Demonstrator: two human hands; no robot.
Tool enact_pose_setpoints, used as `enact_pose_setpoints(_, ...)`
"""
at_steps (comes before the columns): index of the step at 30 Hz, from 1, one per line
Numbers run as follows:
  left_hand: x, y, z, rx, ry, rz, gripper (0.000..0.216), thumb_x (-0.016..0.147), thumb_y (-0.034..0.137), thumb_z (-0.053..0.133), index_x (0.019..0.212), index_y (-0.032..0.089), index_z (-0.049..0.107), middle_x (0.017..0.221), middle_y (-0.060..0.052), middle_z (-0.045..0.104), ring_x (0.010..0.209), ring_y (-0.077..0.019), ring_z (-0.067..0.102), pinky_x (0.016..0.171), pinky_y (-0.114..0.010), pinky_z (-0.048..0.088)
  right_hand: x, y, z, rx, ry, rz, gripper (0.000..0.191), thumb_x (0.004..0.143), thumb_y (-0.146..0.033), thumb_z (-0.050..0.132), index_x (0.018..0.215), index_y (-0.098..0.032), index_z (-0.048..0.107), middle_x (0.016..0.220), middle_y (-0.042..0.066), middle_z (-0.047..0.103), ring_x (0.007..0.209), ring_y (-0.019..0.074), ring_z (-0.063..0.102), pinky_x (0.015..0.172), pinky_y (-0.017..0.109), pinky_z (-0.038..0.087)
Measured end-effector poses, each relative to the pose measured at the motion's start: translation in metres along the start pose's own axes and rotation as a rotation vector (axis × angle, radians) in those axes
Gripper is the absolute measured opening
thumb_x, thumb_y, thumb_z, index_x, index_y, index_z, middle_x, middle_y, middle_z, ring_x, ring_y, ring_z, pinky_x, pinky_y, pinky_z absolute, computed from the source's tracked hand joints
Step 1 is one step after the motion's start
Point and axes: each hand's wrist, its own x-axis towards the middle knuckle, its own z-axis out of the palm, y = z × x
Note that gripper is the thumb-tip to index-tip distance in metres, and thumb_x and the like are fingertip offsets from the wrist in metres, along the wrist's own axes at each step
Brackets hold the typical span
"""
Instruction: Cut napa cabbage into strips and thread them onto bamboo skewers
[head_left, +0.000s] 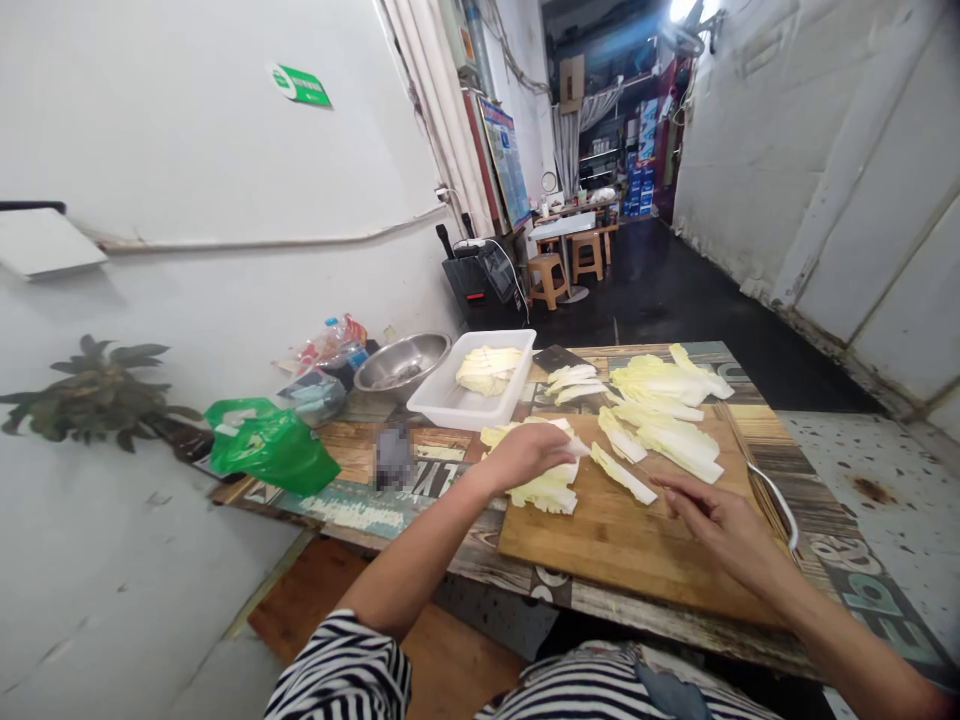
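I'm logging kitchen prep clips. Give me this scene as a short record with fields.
place: patterned table
left hand: on cabbage leaves lying on the cutting board; grip unclear
right hand: open on the board, holding nothing
white tub: more cabbage inside
nearby: metal bowl, green bag, cleaver

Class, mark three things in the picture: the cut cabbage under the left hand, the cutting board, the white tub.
cut cabbage (551,492): head view, frilly leaf edge of the pile.
cutting board (615,545): head view, bare wood near its middle.
white tub (469,410): head view, its front wall.
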Motion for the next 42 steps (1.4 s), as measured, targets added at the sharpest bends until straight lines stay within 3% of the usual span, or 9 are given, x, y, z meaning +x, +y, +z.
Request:
enact_pose_setpoints(2, 0.0, 0.013, 0.001, -0.289, 0.119, -0.096, 0.034, 0.091, 0.049, 0.06, 0.084, 0.017, 0.07, 0.082, -0.005, 0.07, 0.08, -0.0189, 0.064, 0.075, -0.028, 0.047, -0.007, -0.009, -0.006, -0.052, 0.078, -0.074, 0.038, 0.094, -0.041, 0.053, 0.121, -0.022, 0.073, 0.068, 0.0, 0.067, 0.056, 0.0142, 0.058, 0.057, 0.027, 0.051)
enact_pose_setpoints(6, 0.002, 0.038, 0.021, -0.892, 0.12, -0.204, 0.04, 0.084, 0.051, 0.071, 0.1, 0.015, 0.072, 0.094, -0.008, 0.073, 0.081, -0.0177, 0.067, 0.077, -0.028, 0.05, -0.016, -0.03, -0.022, -0.155, 0.171, -0.319, 0.037, 0.097, -0.027, 0.052, 0.131, -0.029, 0.067, 0.083, 0.0, 0.073, 0.064, 0.0121, 0.066, 0.066, 0.024, 0.055)
enact_pose_setpoints(11, 0.007, 0.055, 0.049, -1.227, 0.138, -0.386, 0.043, 0.064, 0.045, 0.089, 0.087, 0.012, 0.074, 0.085, -0.005, 0.073, 0.068, -0.0119, 0.064, 0.066, -0.022, 0.047, -0.02, -0.042, -0.037, -0.241, 0.237, -0.445, 0.031, 0.095, -0.021, 0.056, 0.12, -0.03, 0.073, 0.1, 0.002, 0.078, 0.085, 0.0156, 0.074, 0.07, 0.023, 0.058)
enact_pose_setpoints(18, 0.009, 0.064, 0.054, -1.375, 0.107, -0.483, 0.041, 0.06, 0.04, 0.093, 0.081, 0.011, 0.073, 0.081, -0.004, 0.072, 0.062, -0.0082, 0.062, 0.061, -0.019, 0.048, -0.031, -0.039, -0.044, -0.333, 0.239, -0.404, 0.039, 0.097, -0.021, 0.051, 0.13, -0.035, 0.068, 0.105, 0.0, 0.078, 0.086, 0.0161, 0.075, 0.065, 0.023, 0.058)
enact_pose_setpoints(24, 0.008, 0.066, 0.055, -1.389, 0.061, -0.462, 0.041, 0.062, 0.039, 0.093, 0.084, 0.01, 0.074, 0.081, -0.004, 0.072, 0.062, -0.0069, 0.062, 0.063, -0.017, 0.049, -0.031, -0.043, -0.046, -0.348, 0.238, -0.421, 0.039, 0.097, -0.019, 0.051, 0.13, -0.034, 0.068, 0.095, 0.0, 0.077, 0.077, 0.0139, 0.073, 0.063, 0.022, 0.057)
enact_pose_setpoints(30, 0.009, 0.067, 0.057, -1.364, 0.07, -0.457, 0.043, 0.061, 0.042, 0.093, 0.084, 0.01, 0.075, 0.083, -0.007, 0.074, 0.062, -0.0082, 0.063, 0.061, -0.018, 0.048, -0.032, -0.041, -0.046, -0.385, 0.239, -0.449, 0.043, 0.097, -0.017, 0.05, 0.133, -0.036, 0.065, 0.107, -0.001, 0.078, 0.087, 0.0158, 0.075, 0.065, 0.022, 0.059)
enact_pose_setpoints(42, 0.008, 0.068, 0.068, -1.291, 0.078, -0.412, 0.046, 0.058, 0.048, 0.092, 0.081, 0.01, 0.079, 0.078, -0.008, 0.073, 0.062, -0.0104, 0.062, 0.066, -0.023, 0.048, -0.029, -0.047, -0.052, -0.29, 0.246, -0.429, 0.025, 0.094, -0.026, 0.056, 0.107, -0.027, 0.078, 0.099, 0.002, 0.08, 0.08, 0.0178, 0.077, 0.073, 0.025, 0.063)
